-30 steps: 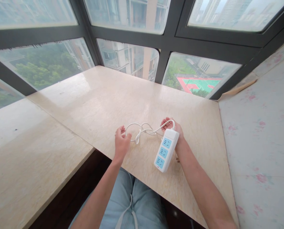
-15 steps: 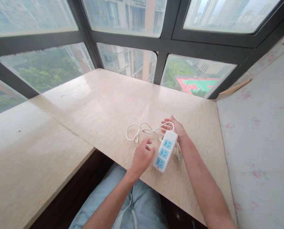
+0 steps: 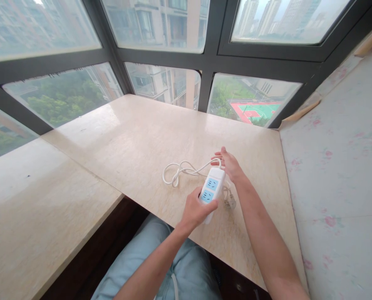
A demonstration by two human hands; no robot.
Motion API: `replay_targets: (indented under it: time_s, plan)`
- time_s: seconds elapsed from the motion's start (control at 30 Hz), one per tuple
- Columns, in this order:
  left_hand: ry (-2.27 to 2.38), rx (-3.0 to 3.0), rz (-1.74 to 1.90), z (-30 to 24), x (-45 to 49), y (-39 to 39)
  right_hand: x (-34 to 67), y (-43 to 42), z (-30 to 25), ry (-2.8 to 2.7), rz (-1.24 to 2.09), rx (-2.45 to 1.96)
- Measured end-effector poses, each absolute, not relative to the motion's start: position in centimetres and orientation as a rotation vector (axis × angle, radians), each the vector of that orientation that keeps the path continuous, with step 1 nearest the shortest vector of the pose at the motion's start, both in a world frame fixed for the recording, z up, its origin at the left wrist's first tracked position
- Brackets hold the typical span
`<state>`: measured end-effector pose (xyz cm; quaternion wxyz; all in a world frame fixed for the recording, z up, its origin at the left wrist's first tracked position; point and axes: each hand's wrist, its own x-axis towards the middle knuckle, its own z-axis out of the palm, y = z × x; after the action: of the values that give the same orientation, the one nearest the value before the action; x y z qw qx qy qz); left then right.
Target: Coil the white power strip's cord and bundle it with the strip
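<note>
A white power strip (image 3: 217, 176) with light-blue socket faces lies lengthwise between my hands, its far end tipped toward the window side. My left hand (image 3: 199, 207) grips its near end, thumb across the top, covering the lowest socket. At the far end, my right hand (image 3: 229, 163) has its fingers apart beside the cord's exit, not closed on anything. The white cord (image 3: 186, 168) loops over the stone surface to the left. Right of the strip, by my right forearm, rests the plug (image 3: 230, 203) with some bunched cord.
The beige stone sill (image 3: 148, 137) runs to dark-framed windows (image 3: 161, 56) at the back. On the right stands a flowered wallpaper wall (image 3: 333, 179). A dark gap (image 3: 111, 233) opens below the sill's front edge, where my legs (image 3: 142, 258) are.
My left hand has moved right and closed on the near end of the power strip. The right hand stays at the far end, fingers still apart. The view has shifted slightly.
</note>
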<state>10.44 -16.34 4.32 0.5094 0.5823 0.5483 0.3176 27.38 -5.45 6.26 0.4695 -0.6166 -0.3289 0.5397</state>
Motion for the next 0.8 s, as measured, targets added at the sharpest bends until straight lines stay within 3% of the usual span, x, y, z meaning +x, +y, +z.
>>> replay_targets:
  time_s: [0.27, 0.5, 0.8]
  plan:
    - [1.229, 1.134, 1.157, 6.1, 12.1, -17.3, 26.9, -10.1, 12.9, -1.599, 1.583, -1.439]
    - [1.06, 1.601, 0.885, 7.0, 10.8, -17.5, 27.8, -10.6, 12.7, -1.881, 0.938, -1.648]
    - [1.56, 1.735, 1.001, 4.8, 5.2, -11.5, 30.4, -12.9, 15.8, -2.123, 0.566, -1.726]
